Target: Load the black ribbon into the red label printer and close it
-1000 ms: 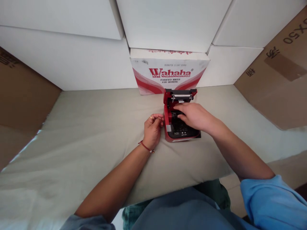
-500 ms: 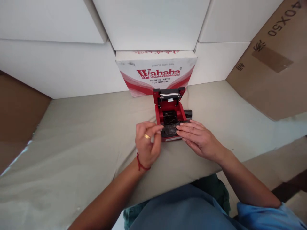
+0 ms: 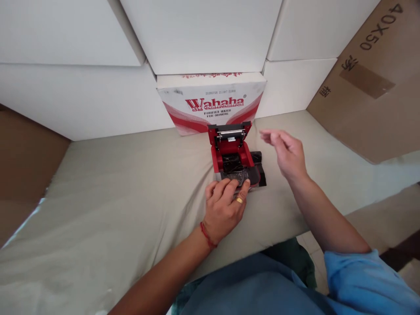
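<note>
L hand (image 3: 225, 214) is resting w/ fingers spread on blk film (image 3: 238, 176) over red printer (image 3: 232, 148), nr back edge of table (image 3: 131, 175). R hand (image 3: 290, 155) is hovering apart, bent; can't tell if pinching. Film could be wrinkling if L's pressing unevenly.

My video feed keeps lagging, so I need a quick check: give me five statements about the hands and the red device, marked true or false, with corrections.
1. The lid of the red device is open. True.
2. The left hand has its fingers at the device's front. True.
3. The right hand is apart from the device. True.
4. Only the right hand wears jewellery. False: a gold ring and red bracelet are on the left.
5. The device is stacked on a carton. False: it stands on the pale cloth.
</note>
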Demonstrator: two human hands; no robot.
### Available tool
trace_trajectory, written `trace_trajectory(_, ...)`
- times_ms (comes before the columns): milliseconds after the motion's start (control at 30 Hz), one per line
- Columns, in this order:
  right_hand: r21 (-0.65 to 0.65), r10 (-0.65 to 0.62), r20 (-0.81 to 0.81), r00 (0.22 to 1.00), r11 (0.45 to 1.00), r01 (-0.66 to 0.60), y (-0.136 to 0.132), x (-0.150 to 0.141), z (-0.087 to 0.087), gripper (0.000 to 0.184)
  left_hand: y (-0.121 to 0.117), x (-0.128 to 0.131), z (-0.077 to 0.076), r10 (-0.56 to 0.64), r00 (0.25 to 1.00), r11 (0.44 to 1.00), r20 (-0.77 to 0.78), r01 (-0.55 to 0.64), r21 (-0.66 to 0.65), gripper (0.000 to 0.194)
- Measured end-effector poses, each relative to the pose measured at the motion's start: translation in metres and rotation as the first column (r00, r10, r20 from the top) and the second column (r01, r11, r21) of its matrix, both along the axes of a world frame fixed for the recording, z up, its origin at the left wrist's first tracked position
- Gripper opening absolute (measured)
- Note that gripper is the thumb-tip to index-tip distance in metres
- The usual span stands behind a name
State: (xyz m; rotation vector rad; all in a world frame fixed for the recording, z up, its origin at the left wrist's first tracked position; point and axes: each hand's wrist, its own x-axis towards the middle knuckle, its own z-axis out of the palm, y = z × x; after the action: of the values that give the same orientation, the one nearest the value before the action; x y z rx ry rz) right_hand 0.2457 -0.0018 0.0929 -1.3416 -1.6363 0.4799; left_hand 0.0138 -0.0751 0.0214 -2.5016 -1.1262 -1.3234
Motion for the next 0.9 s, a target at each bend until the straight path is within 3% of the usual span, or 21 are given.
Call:
trace_trajectory(100, -0.028, -0.066, -0.125, 0.990, 0.998, 0.063, 0.044, -0.006, -0.006, 0.074, -0.004, 0.004, 0.004, 0.077, 0.995, 0.995, -0.070, -0.073, 0.063, 0.038)
trace_trajectory(233, -0.051, 0.127, -0.320, 0.939, 0.987, -0.151, 0.065, -0.022, -0.006, 0.078, -0.008, 0.007, 0.008, 0.143, 0.983, 0.988, -0.111, -0.137, 0.066, 0.037)
trace_trajectory(300, -0.035, 0.158, -0.316, 0.935, 0.983, -0.178, 0.056, -0.026, -0.004, 0.074, -0.009, 0.009, 0.008, 0.157, 0.981, 0.986, -0.115, -0.149, 0.075, 0.037)
trace_trajectory(400, 0.019, 0.125, -0.204, 0.971, 0.992, -0.124, 0.033, -0.025, -0.003, 0.068, -0.010, 0.010, 0.005, 0.163, 0.981, 0.984, -0.107, -0.154, 0.088, 0.038)
trace_trajectory(567, 0.125, 0.250, 0.116, 0.961, 0.957, -0.264, -0.003, -0.015, -0.022, 0.055, -0.010, 0.008, -0.002, 0.165, 0.982, 0.984, -0.093, -0.157, 0.086, 0.047)
trace_trajectory(667, 0.144, 0.220, 0.260, 0.940, 0.954, -0.263, -0.015, -0.015, -0.031, 0.044, -0.009, 0.007, -0.004, 0.157, 0.984, 0.984, -0.085, -0.149, 0.095, 0.048)
trace_trajectory(900, 0.185, 0.182, 0.195, 0.964, 0.958, -0.218, -0.020, -0.020, -0.040, 0.040, -0.008, 0.010, -0.006, 0.151, 0.987, 0.982, -0.062, -0.143, 0.123, 0.047)
